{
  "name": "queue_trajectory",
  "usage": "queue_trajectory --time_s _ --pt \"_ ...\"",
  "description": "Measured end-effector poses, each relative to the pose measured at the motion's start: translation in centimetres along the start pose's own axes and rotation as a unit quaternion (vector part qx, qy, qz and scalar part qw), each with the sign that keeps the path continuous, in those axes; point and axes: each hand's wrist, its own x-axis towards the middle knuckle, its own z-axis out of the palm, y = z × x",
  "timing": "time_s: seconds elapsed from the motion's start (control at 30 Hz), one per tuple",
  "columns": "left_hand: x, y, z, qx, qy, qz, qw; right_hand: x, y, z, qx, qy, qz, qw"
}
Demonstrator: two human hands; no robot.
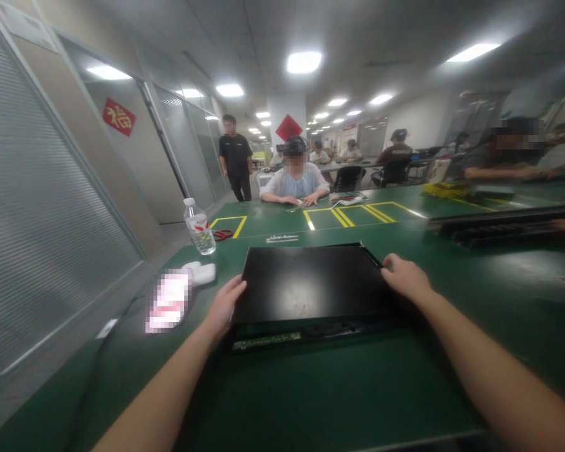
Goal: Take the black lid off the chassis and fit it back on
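A flat black display panel (306,282) lies face up in front of me, light glaring off its glossy middle. Under its near edge shows a black frame (348,329), with a narrow green circuit board (266,341) at the left part. My left hand (226,304) is closed on the panel's left edge, thumb on top and the other fingers largely hidden. At the far right corner, my right hand (405,276) pinches the panel's edge between thumb and fingers. Part of the black frame sticks out past the panel at that corner.
On the green table (329,389) at left stand a water bottle (200,227), red-handled scissors (223,235), a white case (202,274) and a blurred-out bright object (168,301). Long black parts (499,226) lie at right. A person (295,179) sits opposite; others are farther back.
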Motion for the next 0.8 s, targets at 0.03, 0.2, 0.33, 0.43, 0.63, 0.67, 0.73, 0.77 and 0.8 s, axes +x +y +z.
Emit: queue_trajectory --time_s 0.03,0.2,0.33,0.43,0.63,0.67,0.73,0.77,0.8 --pt "0.0 0.1 0.1 -0.009 0.015 -0.006 1.000 0.0 0.0 0.1 0.001 0.001 -0.001 1.000" --pt "0.6 -0.3 0.1 -0.021 0.055 -0.006 0.998 -0.1 0.1 0.5 0.010 0.018 0.015 1.000" --pt "1.2 -1.1 -0.2 0.003 0.091 0.034 0.995 -0.1 0.3 0.7 0.026 0.032 0.027 0.999" --pt "1.7 -1.5 -0.9 0.062 0.098 0.067 0.991 -0.2 0.5 0.7 0.035 0.031 0.026 0.999" --pt "2.8 -2.1 -2.5 0.253 0.096 0.160 0.949 -0.2 0.4 0.6 0.041 0.034 0.028 0.998" --pt "3.0 -2.2 -2.7 0.272 0.093 0.160 0.944 -0.1 0.4 0.6 0.043 0.035 0.027 0.998" --pt "3.2 -2.4 -2.9 0.305 0.086 0.155 0.936 -0.1 0.5 0.7 0.050 0.038 0.026 0.998" --pt "3.3 -2.5 -3.0 0.321 0.083 0.154 0.931 0.0 0.5 0.7 0.055 0.039 0.026 0.997" --pt "3.3 -2.6 -3.1 0.338 0.079 0.152 0.925 0.0 0.6 0.7 0.059 0.039 0.027 0.997"
